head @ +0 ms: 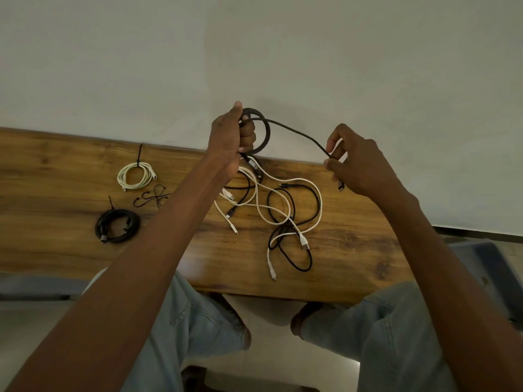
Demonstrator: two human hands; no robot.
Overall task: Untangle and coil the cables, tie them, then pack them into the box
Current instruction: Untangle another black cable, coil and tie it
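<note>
Above the wooden table (70,250) my left hand (230,137) grips a small coil of dark braided cable (264,131). One strand runs from the coil to my right hand (359,165), which pinches it near its end; the plug hangs below my fingers. Under my hands a tangle of white and black cables (283,213) lies on the table. At the left lie a tied white coil (135,175) and a tied black coil (117,225). No box shows in this view.
Loose black ties (152,197) lie between the two tied coils. The table's far edge meets a pale wall. My knees in jeans sit below the near edge, and a blue seat (486,267) stands at the right.
</note>
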